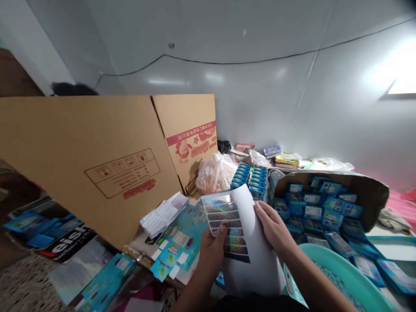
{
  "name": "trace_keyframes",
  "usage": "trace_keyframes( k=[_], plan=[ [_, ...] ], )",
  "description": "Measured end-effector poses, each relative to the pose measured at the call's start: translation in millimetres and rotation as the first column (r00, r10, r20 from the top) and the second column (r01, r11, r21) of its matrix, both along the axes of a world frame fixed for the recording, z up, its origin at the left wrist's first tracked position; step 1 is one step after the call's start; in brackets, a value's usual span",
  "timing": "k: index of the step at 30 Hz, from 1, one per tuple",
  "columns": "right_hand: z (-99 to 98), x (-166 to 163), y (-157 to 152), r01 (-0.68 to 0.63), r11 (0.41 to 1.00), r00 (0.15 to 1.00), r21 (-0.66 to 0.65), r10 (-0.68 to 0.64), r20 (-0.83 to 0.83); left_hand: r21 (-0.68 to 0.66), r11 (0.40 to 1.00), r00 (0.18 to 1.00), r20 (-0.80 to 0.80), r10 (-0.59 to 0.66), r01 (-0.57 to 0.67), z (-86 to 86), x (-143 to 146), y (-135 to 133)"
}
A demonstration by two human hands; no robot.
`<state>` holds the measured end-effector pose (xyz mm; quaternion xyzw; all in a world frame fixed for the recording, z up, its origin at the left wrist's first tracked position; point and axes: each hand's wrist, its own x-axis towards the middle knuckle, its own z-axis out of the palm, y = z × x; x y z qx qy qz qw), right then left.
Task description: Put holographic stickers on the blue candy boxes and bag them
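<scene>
A white sheet of shiny holographic stickers (pixel 250 242) is held up in front of me, tilted, with its strips of silver rainbow labels near the upper left. My left hand (pixel 212 247) grips its left side, the thumb lying over the strips. At the opposite edge, my right hand (pixel 273 225) pinches the sheet between thumb and fingers. Below and left of the sheet lies blue printed card (pixel 185 229) with small white labels on it. A turquoise basin (pixel 347 268) holding many small pale pieces sits under my right forearm.
Large cardboard panels (pixel 130 151) stand at the left. Behind the sheet are a tied plastic bag (pixel 216 173) and stacked blue boxes (pixel 258 177). An open carton (pixel 373 186) of blue boxes lies at the right. White papers (pixel 165 214) lie beside the panels.
</scene>
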<state>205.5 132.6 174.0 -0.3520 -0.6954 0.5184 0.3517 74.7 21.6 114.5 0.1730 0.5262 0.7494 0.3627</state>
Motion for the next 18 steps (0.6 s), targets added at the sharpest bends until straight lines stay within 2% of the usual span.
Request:
trace_keyframes(
  k=[3,5,8,11,13,16,18],
  plan=[
    [6.1,-13,-9,-0.067,0.997,0.998,-0.027,0.067,-0.023,0.002,0.998,0.997,-0.05,0.059,-0.059,2.5,4,6],
    [9.8,-21,-17,-0.103,0.993,0.993,-0.058,0.1,-0.061,0.05,0.998,0.995,-0.088,0.043,-0.039,6.6,9,9],
    [7.5,-33,-25,-0.103,0.989,0.99,-0.106,0.092,-0.106,0.136,0.987,0.974,-0.22,-0.057,0.088,12.9,12,10],
    [-4.1,-43,-27,-0.104,0.986,0.984,-0.134,0.082,-0.156,0.12,0.967,0.932,-0.316,-0.177,0.224,18.5,11,7],
    [-12.1,-49,-26,-0.095,0.987,0.98,-0.132,0.07,-0.188,0.115,0.956,0.916,-0.337,-0.219,0.271,20.8,10,3],
    [-17.9,-53,-26,-0.137,0.979,0.971,-0.15,0.103,-0.215,0.163,0.964,0.94,-0.305,-0.153,0.21,18.4,11,-2],
    [-17.8,-52,-27,-0.197,0.965,0.961,-0.175,0.154,-0.229,0.145,0.978,0.974,-0.195,-0.119,0.149,12.8,12,-1]
  ],
)
